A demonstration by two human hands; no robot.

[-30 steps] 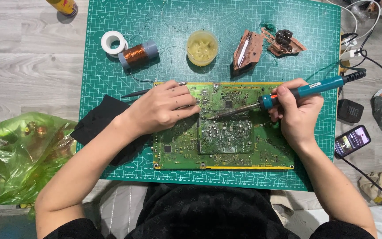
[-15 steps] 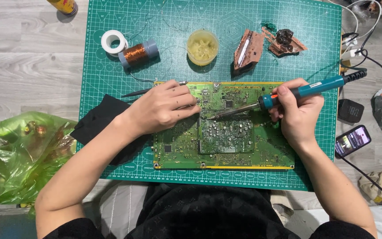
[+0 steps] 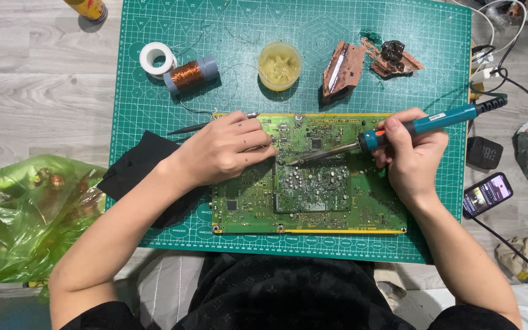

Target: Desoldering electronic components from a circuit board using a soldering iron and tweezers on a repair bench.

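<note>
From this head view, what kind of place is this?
Likely a hobby electronics repair bench at home: a green cutting mat on wood-look planks, a green circuit board under a soldering iron, plus a copper wire spool and a flux tub.
</note>
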